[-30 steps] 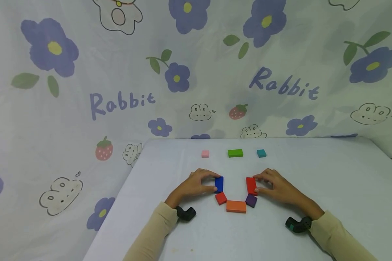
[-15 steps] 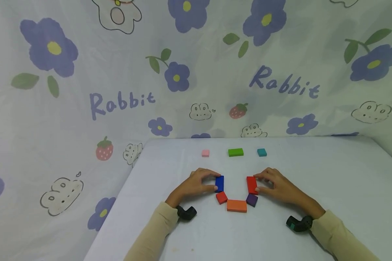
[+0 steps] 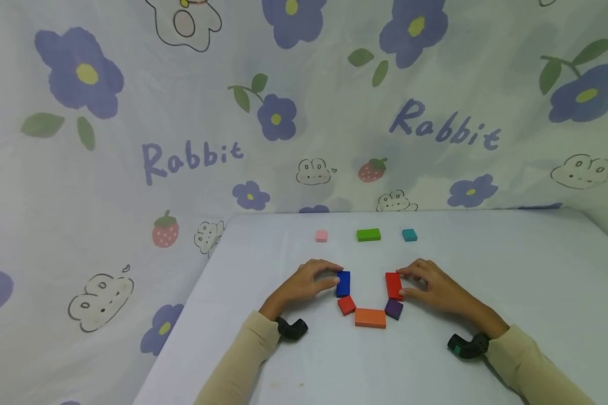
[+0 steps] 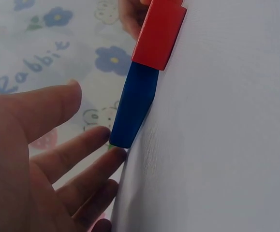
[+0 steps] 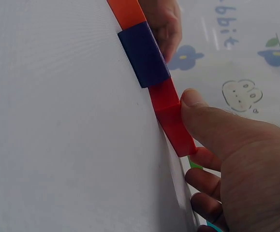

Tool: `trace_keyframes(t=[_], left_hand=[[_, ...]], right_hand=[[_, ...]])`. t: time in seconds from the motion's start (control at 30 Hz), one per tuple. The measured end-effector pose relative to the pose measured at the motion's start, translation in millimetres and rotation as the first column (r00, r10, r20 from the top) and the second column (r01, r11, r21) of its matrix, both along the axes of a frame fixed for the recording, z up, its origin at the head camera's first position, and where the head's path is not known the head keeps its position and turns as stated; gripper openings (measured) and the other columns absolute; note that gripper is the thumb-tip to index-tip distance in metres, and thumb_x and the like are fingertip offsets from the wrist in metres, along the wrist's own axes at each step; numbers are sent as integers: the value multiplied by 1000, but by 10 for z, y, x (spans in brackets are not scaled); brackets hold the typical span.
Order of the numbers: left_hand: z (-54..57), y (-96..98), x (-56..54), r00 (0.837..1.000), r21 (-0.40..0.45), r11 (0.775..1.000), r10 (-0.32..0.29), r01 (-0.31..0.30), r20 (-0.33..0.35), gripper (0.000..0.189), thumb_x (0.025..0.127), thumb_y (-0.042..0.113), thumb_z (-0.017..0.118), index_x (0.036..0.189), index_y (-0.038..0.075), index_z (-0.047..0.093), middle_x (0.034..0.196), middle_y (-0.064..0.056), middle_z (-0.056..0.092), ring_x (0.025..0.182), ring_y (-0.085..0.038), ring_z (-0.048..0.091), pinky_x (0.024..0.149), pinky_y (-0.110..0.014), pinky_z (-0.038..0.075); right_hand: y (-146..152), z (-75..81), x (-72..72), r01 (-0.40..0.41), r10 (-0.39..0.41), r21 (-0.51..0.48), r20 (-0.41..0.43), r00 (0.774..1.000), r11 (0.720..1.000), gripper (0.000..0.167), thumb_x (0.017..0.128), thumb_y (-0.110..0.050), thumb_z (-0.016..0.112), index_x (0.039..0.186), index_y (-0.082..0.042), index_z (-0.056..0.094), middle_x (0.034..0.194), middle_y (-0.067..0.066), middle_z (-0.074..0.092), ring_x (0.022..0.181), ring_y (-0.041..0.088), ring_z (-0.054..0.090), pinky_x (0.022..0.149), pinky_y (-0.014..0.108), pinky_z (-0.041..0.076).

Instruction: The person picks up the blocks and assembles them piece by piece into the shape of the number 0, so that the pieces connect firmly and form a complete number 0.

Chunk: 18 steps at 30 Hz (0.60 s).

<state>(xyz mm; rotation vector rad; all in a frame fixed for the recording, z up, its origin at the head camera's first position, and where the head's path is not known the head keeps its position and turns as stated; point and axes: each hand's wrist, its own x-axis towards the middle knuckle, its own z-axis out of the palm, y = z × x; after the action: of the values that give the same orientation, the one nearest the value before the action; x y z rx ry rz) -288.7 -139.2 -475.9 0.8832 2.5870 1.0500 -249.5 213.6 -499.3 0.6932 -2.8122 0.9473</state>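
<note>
A blue block [image 3: 343, 284] stands at the left of a U-shaped row of blocks, a longer red block [image 3: 392, 286] at its right. My left hand [image 3: 304, 282] is beside the blue block, fingers extended. In the left wrist view its thumb [image 4: 62, 104] is apart from the block and the fingertips are right at its far end. My right hand [image 3: 436, 288] pinches the red block between thumb [image 5: 195, 104] and index finger. A small red block [image 3: 347, 305], an orange block [image 3: 370, 318] and a purple block [image 3: 393, 309] form the near curve.
Along the back of the white table [image 3: 486, 270] lie a pink block [image 3: 321, 236], a green block [image 3: 369, 235] and a teal block [image 3: 409, 235]. Behind it hangs a printed curtain [image 3: 334, 101].
My left thumb has lifted off the blue block and moved away from the near end. The right hand keeps its hold on the red block. The head view shifts slightly.
</note>
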Motion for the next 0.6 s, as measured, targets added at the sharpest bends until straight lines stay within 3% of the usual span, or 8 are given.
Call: trace_keyframes(t=[0.17, 0.3, 0.4, 0.6], left_hand=[[10, -3, -37, 999, 26, 998, 50, -51, 20, 38, 102, 42, 55, 133, 22, 62, 137, 3, 61, 134, -21, 49, 115, -50, 35], [66, -27, -108, 988, 114, 982, 153, -152, 1, 34, 103, 41, 53, 127, 20, 66, 127, 5, 67, 121, -17, 60, 105, -43, 48], [103, -74, -158, 971, 163, 959, 239, -231, -26, 29, 103, 34, 56, 123, 17, 68, 123, 1, 69, 115, -19, 62, 100, -43, 50], [112, -177, -320, 928, 142, 925, 366, -353, -73, 24, 98, 20, 64, 120, 11, 70, 124, -8, 66, 114, -27, 61, 99, -45, 50]], right_hand=[[19, 10, -5, 2, -2, 1, -1, 1000, 1000, 47, 83, -35, 81, 126, -18, 68, 107, -6, 59, 101, 13, 49, 81, 27, 51], [26, 25, -19, 5, -5, -12, -9, 1000, 1000, 47, 83, -36, 81, 126, -20, 67, 107, -6, 59, 101, 13, 48, 81, 27, 51], [20, 26, -22, 6, -6, -20, 11, 1000, 1000, 48, 84, -39, 80, 126, -20, 67, 108, -7, 58, 103, 13, 49, 83, 29, 51], [21, 13, 13, 4, -3, -16, 54, 999, 1000, 50, 85, -43, 78, 127, -19, 67, 108, -6, 58, 103, 14, 49, 82, 27, 50]])
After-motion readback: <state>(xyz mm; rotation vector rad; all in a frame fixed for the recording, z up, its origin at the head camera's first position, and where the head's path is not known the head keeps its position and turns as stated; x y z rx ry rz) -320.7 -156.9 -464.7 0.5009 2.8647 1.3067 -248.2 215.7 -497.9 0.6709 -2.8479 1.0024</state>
